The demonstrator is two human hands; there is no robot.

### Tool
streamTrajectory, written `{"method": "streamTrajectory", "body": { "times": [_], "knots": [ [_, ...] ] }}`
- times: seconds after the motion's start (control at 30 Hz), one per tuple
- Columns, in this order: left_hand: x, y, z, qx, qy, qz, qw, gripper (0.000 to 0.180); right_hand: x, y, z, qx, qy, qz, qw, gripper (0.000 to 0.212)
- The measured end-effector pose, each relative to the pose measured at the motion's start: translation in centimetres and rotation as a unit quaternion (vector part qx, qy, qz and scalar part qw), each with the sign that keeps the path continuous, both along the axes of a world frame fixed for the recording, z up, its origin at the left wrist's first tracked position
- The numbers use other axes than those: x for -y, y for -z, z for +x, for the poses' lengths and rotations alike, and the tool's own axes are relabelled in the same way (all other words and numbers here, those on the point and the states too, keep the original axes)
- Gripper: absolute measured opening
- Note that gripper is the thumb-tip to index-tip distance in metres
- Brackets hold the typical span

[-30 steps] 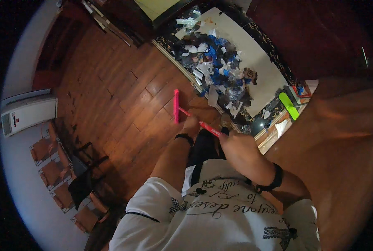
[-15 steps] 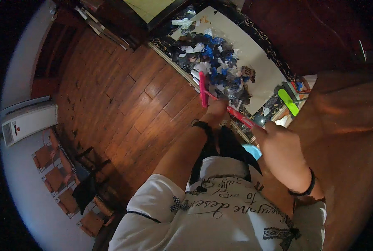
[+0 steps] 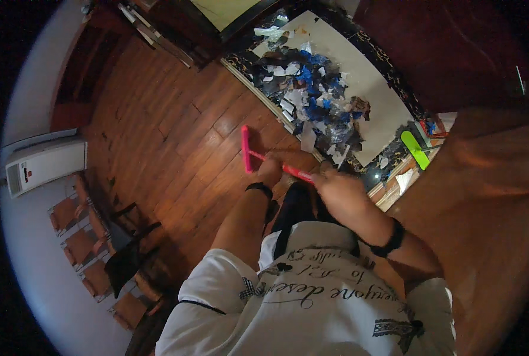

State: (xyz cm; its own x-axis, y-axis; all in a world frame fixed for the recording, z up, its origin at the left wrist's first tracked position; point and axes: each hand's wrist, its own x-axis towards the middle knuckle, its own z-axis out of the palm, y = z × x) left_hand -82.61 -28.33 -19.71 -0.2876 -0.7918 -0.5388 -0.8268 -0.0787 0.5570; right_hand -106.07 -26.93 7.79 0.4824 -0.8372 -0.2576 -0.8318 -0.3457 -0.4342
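My left hand is closed round the red handle of a long T-shaped tool with a narrow pink head, close behind that head. Farther back along the same handle, my right hand grips it too. The pink head is over the brown floor, left of the litter; I cannot tell whether it touches the floor or whether it is a broom or a squeegee. Ahead and to the right, a heap of torn paper and plastic scraps, white, blue and black, covers part of a pale slab.
The pale slab has a dark patterned border. A lime-green flat-headed tool lies at its right end. Brown seats line the left wall, below a white appliance. A dark red door stands at the far right.
The pink head has swung left, away from the scraps and over the brown floor. Both my hands have moved left with the handle.
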Motion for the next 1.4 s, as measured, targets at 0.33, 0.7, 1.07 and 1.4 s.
{"method": "streamTrajectory", "body": {
  "times": [0.33, 0.7, 1.07, 1.4],
  "knots": [
    [1.5, -6.7, -8.0, -0.044, 0.036, -0.002, 0.998, 0.02, 0.5, -1.2, -3.3, -0.095, 0.039, 0.06, 0.993, 0.023],
    [2.5, -1.8, -16.2, -0.193, -0.067, -0.005, 0.979, 0.013, -0.7, -10.6, -5.6, -0.115, 0.069, -0.066, 0.989, 0.017],
    [2.1, -8.5, -11.2, -0.04, 0.125, -0.049, 0.99, 0.024, -1.8, -7.9, -6.1, -0.057, 0.113, 0.044, 0.991, 0.023],
    [-0.4, -5.1, -7.6, -0.257, 0.098, -0.011, 0.961, 0.02, -3.7, -3.4, -5.1, -0.027, 0.086, 0.116, 0.989, 0.02]
  ]
}}
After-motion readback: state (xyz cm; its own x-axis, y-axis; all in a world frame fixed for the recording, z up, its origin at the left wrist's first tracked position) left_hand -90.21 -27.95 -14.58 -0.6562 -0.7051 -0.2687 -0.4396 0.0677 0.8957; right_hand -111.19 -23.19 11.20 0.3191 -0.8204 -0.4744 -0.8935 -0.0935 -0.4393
